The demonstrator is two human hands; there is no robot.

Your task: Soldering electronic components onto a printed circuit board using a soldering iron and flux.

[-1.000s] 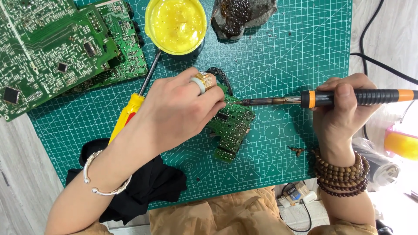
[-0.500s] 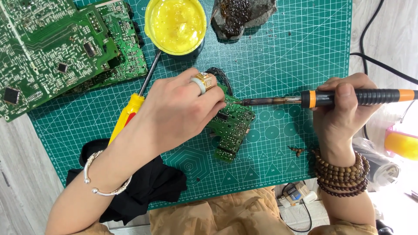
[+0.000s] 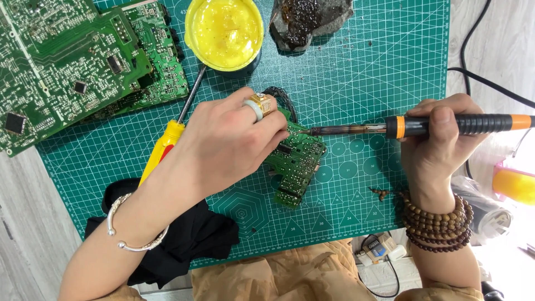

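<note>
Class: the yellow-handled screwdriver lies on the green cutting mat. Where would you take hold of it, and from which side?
Probably by the yellow handle, coming from the mat's near-left edge: it is the thick part, while the thin metal shaft points toward the yellow tub. The left hand lies partly across it.

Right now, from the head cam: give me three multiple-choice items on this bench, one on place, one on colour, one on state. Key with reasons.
1. Where does the screwdriver lie?
A. under the left hand
B. in the yellow tub
C. off the mat

2. What colour is the mat?
A. grey
B. green
C. red

3. What is the right hand doing?
A. resting open
B. holding pliers
C. gripping the soldering iron

Key: 1 A, its shaft and handle run beneath that hand. 2 B, green with a printed grid. 3 C, fingers wrap the iron, tip at the small circuit board.
</note>
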